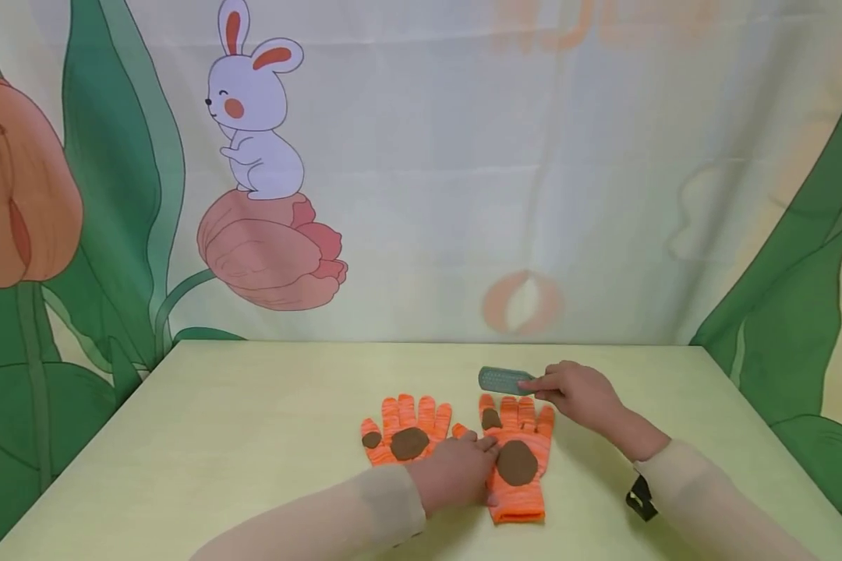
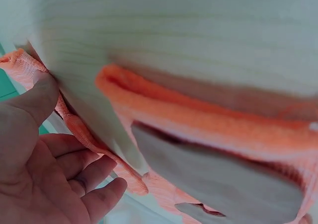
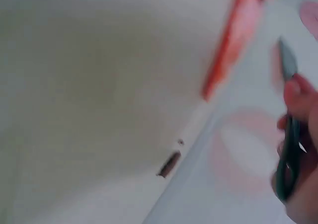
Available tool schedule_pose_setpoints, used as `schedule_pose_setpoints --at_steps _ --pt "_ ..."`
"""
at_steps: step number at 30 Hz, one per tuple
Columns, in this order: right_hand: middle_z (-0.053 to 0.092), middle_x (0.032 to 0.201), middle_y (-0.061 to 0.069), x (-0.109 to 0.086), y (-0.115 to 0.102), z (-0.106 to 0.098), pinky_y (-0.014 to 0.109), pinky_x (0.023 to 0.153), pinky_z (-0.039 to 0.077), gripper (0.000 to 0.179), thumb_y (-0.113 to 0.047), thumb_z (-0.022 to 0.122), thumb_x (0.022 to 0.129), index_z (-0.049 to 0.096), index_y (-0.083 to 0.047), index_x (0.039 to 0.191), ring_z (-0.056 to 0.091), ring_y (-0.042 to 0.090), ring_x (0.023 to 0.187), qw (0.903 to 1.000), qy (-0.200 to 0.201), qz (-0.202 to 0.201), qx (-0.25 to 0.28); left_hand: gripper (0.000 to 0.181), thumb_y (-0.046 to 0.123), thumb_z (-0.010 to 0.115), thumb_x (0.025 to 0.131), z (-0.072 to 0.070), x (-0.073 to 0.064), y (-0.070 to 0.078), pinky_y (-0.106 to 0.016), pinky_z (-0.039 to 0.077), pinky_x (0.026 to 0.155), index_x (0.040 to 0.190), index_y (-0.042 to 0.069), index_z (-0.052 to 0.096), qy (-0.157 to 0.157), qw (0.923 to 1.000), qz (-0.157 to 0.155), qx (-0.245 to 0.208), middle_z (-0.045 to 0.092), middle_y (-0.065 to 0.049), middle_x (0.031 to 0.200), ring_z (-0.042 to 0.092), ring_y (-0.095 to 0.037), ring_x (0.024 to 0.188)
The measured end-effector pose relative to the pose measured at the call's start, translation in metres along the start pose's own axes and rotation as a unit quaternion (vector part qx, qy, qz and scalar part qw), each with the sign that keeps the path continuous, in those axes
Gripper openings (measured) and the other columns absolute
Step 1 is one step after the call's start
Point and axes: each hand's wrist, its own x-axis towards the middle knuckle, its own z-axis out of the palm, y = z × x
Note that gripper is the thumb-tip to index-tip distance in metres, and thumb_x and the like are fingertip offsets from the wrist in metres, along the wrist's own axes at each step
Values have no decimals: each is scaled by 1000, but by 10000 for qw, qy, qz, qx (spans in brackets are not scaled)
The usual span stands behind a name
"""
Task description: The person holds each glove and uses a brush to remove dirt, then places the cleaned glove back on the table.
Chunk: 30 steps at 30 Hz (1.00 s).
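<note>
Two orange knit gloves lie palm up on the table, a left-side glove [image 1: 396, 417] and a right-side glove [image 1: 519, 499], each with brown patches. My left hand [image 1: 459, 471] rests between them, its fingertips at the inner edge of the right-side glove. Loosely bent fingers of that hand, beside orange knit cloth [image 2: 208, 119], show in the left wrist view. My right hand [image 1: 582, 393] grips the handle of a green tool [image 1: 501, 380] with a flat, dotted, oblong head, held just beyond the right-side glove's fingertips. The right wrist view shows its dark green looped handle [image 3: 288, 164], slightly blurred.
The pale yellow table [image 1: 252, 421] ends at a printed curtain [image 1: 421, 195] with a rabbit and tulips. A small dark brown strip [image 3: 170, 164] appears near the table edge in the right wrist view. A black strap [image 1: 642, 499] hangs at my right cuff.
</note>
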Motion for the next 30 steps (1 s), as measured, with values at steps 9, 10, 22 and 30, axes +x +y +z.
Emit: schedule_pose_setpoints --at_steps 9,10,22,30 --pt "69 79 2 1 6 2 17 59 31 27 -7 72 93 79 -11 118 33 -4 62 9920 -939 240 813 76 60 64 94 2 -1 -3 -28 53 104 157 23 44 -89 9999 54 -47 42 13 162 45 -11 146" --pt "64 75 0 1 7 3 17 59 30 28 -7 72 92 78 -12 119 32 -4 61 9947 -734 282 660 76 60 64 94 2 -1 -2 -28 53 104 157 24 44 -88 9999 60 -27 42 13 163 44 -11 147" --pt "60 69 1 0 8 12 17 59 30 28 -2 70 93 78 -9 119 30 -3 61 9934 -664 62 930 73 60 64 94 -3 -3 -3 -30 54 104 155 22 47 82 9999 81 64 45 12 161 47 -13 145" --pt "70 83 12 -5 13 6 18 59 33 29 -3 68 95 73 -1 123 34 -3 63 9796 -834 257 1812 76 61 67 92 -3 -2 -4 -29 54 102 154 23 48 96 9999 27 -20 46 12 160 48 -12 143"
